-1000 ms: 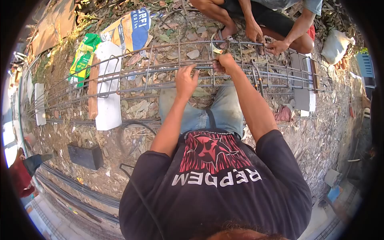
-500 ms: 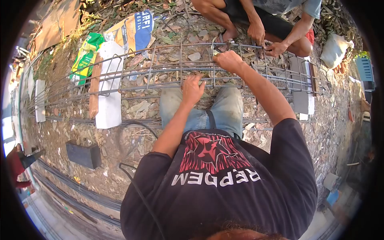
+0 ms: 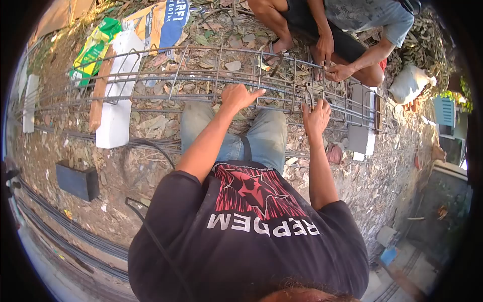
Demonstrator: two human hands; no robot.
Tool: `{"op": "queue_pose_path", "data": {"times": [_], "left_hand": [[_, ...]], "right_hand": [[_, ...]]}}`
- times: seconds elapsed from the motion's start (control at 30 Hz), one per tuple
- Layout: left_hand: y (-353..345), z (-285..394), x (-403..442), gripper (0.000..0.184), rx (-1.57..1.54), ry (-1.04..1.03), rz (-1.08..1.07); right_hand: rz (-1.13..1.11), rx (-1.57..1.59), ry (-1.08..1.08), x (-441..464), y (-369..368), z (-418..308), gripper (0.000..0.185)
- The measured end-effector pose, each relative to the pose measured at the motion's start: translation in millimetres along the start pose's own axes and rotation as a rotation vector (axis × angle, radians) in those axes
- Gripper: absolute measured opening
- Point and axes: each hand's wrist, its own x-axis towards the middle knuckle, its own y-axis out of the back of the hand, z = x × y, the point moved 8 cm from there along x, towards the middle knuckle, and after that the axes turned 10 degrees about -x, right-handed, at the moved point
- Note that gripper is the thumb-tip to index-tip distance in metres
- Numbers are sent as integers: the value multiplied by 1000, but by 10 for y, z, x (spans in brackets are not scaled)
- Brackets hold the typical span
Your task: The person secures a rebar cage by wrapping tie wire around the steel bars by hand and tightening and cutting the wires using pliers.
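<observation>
A long rebar cage (image 3: pixel 175 75) of thin ribbed bars and square stirrups lies across the ground before my knees. My left hand (image 3: pixel 236 96) is on its near bars, fingers bent over the steel and thumb stretched to the right. The fingertips are hidden. Farther right, my right hand (image 3: pixel 317 120) has its thumb and fingers around a pair of pincers (image 3: pixel 308 91), whose jaws point away from me over the cage. The palm hides part of the handles.
Across the cage a crouching person's hands (image 3: pixel 334 72) work at the far bar. White blocks (image 3: pixel 114 123) and grey blocks (image 3: pixel 360 138) support the cage. A black block (image 3: pixel 76 180), loose rebar (image 3: pixel 75 229), printed bags (image 3: pixel 95 50) and a white sack (image 3: pixel 410 84) lie around.
My right hand has left the far bar and come right and nearer, to the pincers. My left hand's fingers have bent over the bars. The view has shifted right.
</observation>
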Motion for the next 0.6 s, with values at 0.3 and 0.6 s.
{"op": "queue_pose_path", "data": {"times": [0.3,0.6], "left_hand": [[-329,-52,180,92,-80,89,-68],[-403,-57,218,73,-131,79,-124]], "right_hand": [[-232,64,4,-183,-466,483,30],[-398,-171,595,456,355,-380,9]]}}
